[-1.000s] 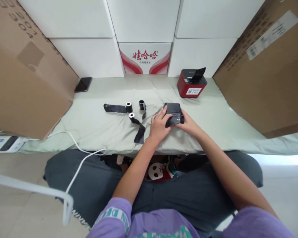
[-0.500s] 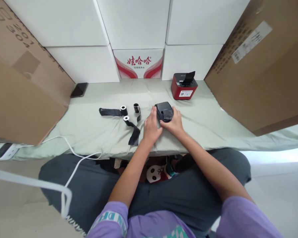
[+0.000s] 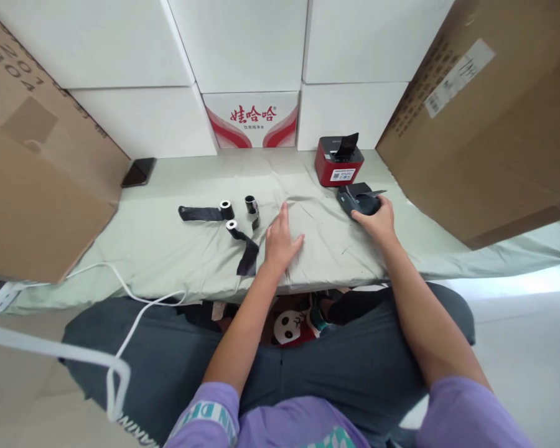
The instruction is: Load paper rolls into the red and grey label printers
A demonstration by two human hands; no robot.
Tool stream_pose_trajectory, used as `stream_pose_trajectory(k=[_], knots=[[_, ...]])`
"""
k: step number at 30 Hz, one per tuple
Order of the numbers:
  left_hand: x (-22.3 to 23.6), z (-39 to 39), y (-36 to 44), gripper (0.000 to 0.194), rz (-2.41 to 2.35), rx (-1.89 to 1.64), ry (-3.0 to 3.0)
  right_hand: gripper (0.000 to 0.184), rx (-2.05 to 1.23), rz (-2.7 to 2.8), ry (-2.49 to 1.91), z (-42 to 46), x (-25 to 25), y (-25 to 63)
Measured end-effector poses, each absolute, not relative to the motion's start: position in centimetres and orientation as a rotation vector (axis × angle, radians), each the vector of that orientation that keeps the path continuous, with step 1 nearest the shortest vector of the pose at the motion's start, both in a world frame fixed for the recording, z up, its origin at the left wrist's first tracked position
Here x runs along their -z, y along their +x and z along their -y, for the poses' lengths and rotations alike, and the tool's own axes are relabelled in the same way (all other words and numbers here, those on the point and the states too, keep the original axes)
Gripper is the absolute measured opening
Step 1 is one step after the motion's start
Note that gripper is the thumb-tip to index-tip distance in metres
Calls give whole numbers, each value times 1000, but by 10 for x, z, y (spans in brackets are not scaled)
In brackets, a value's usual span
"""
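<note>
The cloth-covered surface is wrinkled, so anything slid across could snag. The red printer could be knocked if the right hand pushes too far with the dark device it grasps just in front. The left hand, empty and spread, could brush the black rolls astray.

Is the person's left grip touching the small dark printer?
Apart: the head view shows bare pale green cloth plainly between the left grip and the small dark printer.
</note>
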State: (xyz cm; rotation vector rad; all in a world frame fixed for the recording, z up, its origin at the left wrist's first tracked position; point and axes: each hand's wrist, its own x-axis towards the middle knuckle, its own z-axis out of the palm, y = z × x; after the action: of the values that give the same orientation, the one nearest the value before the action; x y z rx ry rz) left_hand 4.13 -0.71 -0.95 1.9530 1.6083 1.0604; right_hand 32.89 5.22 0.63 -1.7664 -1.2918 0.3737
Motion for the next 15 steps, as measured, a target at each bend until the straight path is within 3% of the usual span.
stream_pose_trajectory(k=[3,5,9,15], knots=[[1,12,38,96,-1590,-1068,1893,106,-567,1368,-1849,-47,-24,348],[-7,11,39,85,-1501,-1119,1787,106,-695,1350,-1829,-51,-44,369],[-32,-29,69,67,-1202,-1216,1440,62,-842,1240,-1517,-97,-78,397],[-60,-171,157,48,-1121,-1285,1147,38,-948,1350,-1504,-195,-74,365]])
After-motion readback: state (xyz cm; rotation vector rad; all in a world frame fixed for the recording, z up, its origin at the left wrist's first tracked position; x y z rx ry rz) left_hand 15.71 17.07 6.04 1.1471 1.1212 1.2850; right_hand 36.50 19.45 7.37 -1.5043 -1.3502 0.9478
